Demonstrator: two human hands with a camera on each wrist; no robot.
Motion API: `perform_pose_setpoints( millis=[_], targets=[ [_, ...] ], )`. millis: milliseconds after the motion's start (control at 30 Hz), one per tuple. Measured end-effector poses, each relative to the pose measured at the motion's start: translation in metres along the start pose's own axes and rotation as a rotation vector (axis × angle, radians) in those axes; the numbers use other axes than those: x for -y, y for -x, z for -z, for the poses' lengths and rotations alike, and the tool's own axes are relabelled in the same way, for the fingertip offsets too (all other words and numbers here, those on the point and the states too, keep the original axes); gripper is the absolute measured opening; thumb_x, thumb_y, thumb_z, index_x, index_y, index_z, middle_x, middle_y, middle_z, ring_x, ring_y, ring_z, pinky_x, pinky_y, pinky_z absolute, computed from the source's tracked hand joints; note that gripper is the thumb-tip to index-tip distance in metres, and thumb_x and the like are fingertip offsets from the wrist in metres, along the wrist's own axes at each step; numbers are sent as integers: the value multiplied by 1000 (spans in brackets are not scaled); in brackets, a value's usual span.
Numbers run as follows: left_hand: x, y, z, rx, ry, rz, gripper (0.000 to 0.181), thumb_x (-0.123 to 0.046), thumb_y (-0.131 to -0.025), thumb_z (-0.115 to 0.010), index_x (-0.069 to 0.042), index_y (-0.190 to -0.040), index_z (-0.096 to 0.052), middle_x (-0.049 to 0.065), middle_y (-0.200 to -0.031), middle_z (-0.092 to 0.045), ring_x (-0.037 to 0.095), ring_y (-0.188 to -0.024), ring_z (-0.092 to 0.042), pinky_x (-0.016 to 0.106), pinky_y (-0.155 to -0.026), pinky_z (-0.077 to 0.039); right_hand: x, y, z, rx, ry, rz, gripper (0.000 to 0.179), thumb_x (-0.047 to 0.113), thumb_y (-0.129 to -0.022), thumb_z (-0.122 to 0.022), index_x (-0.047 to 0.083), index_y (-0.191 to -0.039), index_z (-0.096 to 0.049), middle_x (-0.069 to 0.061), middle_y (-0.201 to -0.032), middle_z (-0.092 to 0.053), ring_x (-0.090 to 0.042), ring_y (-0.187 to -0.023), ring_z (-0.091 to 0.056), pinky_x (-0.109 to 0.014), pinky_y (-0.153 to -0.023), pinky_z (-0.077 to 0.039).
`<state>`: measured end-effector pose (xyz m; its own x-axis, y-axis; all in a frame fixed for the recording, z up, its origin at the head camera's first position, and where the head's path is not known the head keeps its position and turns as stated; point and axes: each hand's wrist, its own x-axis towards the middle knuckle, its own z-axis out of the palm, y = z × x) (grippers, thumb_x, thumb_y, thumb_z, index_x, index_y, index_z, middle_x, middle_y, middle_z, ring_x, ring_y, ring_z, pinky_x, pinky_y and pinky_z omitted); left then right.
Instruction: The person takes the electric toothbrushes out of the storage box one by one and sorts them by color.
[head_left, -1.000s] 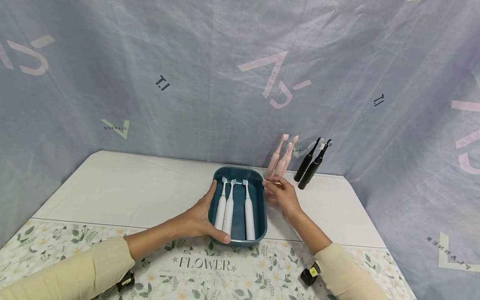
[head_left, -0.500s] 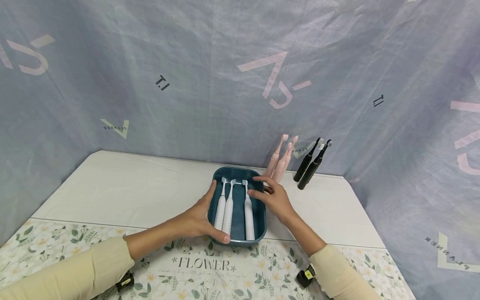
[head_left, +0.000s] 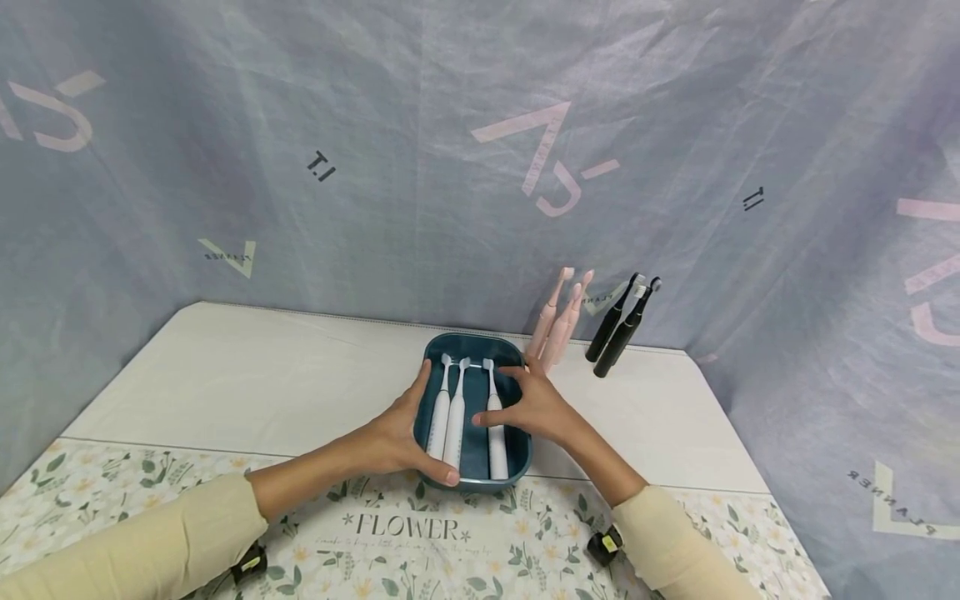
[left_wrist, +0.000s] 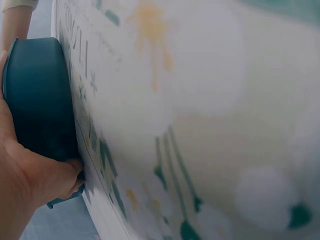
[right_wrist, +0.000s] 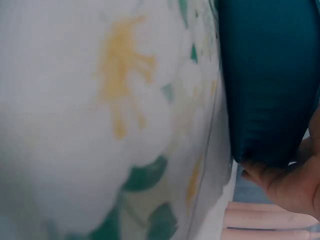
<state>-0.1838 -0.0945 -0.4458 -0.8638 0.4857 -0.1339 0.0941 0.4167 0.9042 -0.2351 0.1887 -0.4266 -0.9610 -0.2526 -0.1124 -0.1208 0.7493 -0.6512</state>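
Note:
A dark teal rectangular tray (head_left: 476, 400) sits in the middle of the table. Three white electric toothbrushes lie in it, heads toward the back: two side by side on the left, and a right-hand toothbrush (head_left: 498, 454) apart from them. My left hand (head_left: 390, 437) grips the tray's left side, thumb on the front rim. Over the right rim reaches my right hand (head_left: 536, 404), its thumb crossing above the right-hand toothbrush and index finger near that brush's head. In the right wrist view, other fingers (right_wrist: 265, 175) are at the tray's outer wall.
Behind the tray's right corner stand several pink electric toothbrushes (head_left: 558, 329), upright. Farther right are several black electric toothbrushes (head_left: 618, 337). A white and floral cloth (head_left: 262, 375) covers the table. A grey-blue curtain (head_left: 360, 208) hangs close behind.
My right hand has moved left and toward me, from beside the tray's right rim to over the right-hand toothbrush. My left hand and the tray stay in place.

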Motion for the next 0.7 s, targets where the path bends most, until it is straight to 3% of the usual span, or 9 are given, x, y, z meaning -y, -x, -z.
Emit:
perform_pose_setpoints(
  millis=[300,700],
  targets=[
    [1,0,0,-7,3,-1,177,-53,-67,-111,-31,-179,25,13,-191,15,42,-178,6,72,-139,-16,5,-2,3,105,85,-18,123,49,-73,-106,1,-170,-47,-32,-180,-28,-47,-157,-50,-61,-122,-52],
    [0,-1,0,1,11,-10,177,-52,-68,-110,-32,-178,27,14,-190,16,45,-177,7,75,-138,-16,8,-3,2,127,105,-41,105,43,-70,-110,2,-155,-65,-26,-166,-43,-40,-148,-55,-55,-118,-55]
  ],
)
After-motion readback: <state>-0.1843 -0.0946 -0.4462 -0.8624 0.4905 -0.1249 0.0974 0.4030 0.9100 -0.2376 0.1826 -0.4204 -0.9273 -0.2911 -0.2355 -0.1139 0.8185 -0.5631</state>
